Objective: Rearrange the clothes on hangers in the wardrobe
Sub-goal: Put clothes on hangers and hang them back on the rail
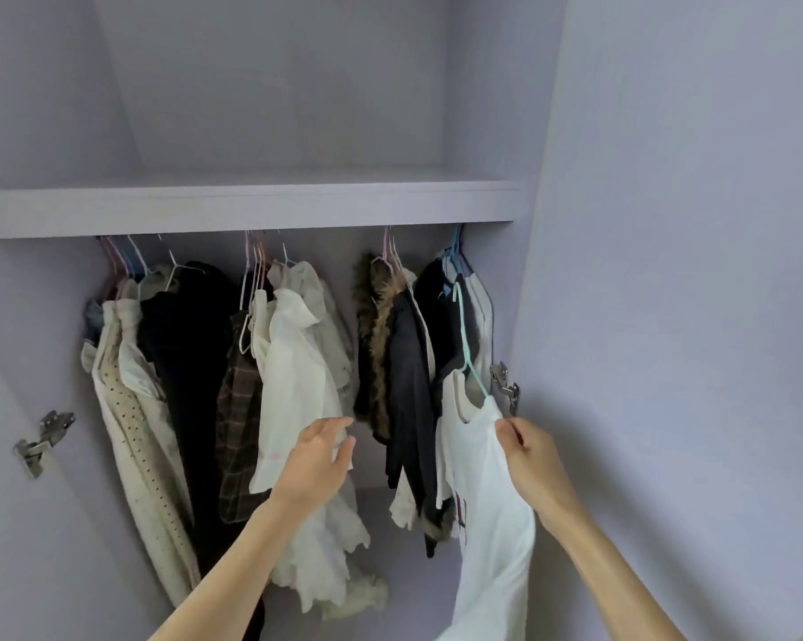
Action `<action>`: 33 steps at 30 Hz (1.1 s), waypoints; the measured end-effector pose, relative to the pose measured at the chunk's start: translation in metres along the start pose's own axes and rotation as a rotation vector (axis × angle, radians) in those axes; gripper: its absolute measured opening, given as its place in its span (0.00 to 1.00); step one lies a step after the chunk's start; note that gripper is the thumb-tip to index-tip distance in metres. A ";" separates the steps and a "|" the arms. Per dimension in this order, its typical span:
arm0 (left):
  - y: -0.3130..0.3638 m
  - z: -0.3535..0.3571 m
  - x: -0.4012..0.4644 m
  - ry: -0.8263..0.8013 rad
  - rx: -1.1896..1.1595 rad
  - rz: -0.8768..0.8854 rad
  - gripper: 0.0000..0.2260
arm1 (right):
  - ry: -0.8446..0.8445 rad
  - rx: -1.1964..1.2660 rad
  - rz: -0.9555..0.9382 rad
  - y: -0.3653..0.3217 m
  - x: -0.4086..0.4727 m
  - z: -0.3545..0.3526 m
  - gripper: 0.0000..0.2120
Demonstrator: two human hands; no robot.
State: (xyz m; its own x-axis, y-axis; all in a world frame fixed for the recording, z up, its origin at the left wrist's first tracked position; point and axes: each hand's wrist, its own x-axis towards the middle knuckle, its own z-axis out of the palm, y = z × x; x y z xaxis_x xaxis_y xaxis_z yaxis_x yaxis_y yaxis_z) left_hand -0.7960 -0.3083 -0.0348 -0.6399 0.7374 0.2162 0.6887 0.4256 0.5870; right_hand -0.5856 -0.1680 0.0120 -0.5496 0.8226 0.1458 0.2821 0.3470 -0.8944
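Head view: my right hand pinches the white T-shirt off its mint hanger; left hand, fingers relaxed, parts the white blouse left of it for room.

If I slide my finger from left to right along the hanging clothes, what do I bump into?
Dotted cream dress → black garment → plaid garment → white ruffled blouse, touched by the left hand → fur-trimmed dark coat → white T-shirt on a mint hanger, gripped by the right hand.
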 end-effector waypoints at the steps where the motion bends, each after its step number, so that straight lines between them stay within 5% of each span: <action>1: 0.003 0.002 0.014 0.013 0.018 0.013 0.17 | 0.001 0.015 -0.002 0.000 0.010 0.000 0.15; 22: 0.001 0.046 0.140 -0.135 0.174 0.117 0.19 | -0.102 -0.075 0.130 0.073 0.057 0.073 0.17; 33: -0.019 0.026 0.163 -0.059 0.383 0.328 0.22 | 0.178 0.058 0.147 0.050 0.066 0.090 0.14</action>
State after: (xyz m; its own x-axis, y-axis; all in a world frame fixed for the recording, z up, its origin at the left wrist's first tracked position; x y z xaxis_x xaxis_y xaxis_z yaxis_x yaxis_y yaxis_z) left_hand -0.9042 -0.1824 -0.0309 -0.3560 0.8881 0.2906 0.9330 0.3202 0.1644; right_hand -0.6787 -0.1375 -0.0611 -0.3576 0.9304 0.0799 0.3005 0.1957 -0.9335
